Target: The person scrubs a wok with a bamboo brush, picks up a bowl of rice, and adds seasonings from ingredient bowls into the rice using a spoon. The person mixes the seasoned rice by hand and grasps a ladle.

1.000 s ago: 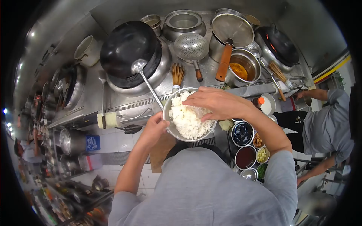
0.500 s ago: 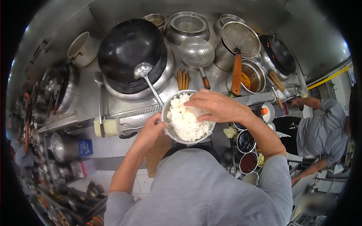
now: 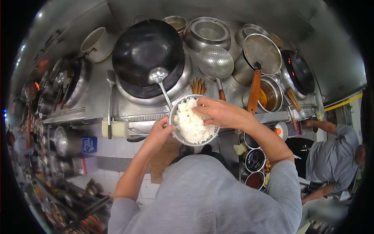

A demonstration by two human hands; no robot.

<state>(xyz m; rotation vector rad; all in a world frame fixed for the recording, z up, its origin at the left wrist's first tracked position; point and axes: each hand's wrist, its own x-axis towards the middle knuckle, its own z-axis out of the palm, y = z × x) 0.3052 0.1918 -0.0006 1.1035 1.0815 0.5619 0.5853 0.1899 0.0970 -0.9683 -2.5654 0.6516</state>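
Observation:
A round metal bowl [image 3: 175, 133] full of white rice [image 3: 194, 126] is in front of my chest. My left hand [image 3: 161, 130] grips the bowl's left rim, thumb on top. My right hand [image 3: 217, 112] reaches over the rim from the right, its fingers bent and closed on rice at the upper right of the heap; the fingertips are partly hidden. Just beyond the bowl, a metal ladle [image 3: 159, 75] rests against a large black wok [image 3: 148, 54], its handle running down to the bowl's left rim. A bamboo brush [image 3: 198, 86] lies behind the bowl.
A perforated skimmer [image 3: 216, 62], a mesh strainer [image 3: 262, 54] over a pot, and a pot of orange liquid [image 3: 270, 93] stand on the steel range. Sauce containers [image 3: 255, 160] are at my right. A co-worker [image 3: 333, 154] stands at far right; another person is at far left.
The view has shifted, so the range and its wares appear farther right. Both hands stay at the bowl; the right fingers have drawn closer together in the rice.

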